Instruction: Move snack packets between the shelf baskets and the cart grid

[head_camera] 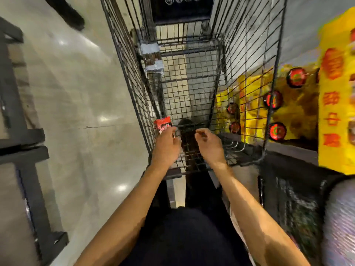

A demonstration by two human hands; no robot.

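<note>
Left hand (167,145): grips a small red foil snack packet (162,124) at its fingertips, by the cart's left wall.
Right hand (210,144): fingers loosely curled, nothing visible in them.
Black wire-grid cart (192,89): both hands over its near end.
Yellow packs (299,112): outside the cart's right wall.

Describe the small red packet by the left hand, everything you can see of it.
The small red snack packet looks like glossy, crinkled film, with dark and white print too blurred to read. It is tilted, and the left hand grips its lower edge while the rest sticks up beyond the hand. It is inside the black wire cart, close to the left mesh wall. Whether it touches the wire cannot be told.
</note>
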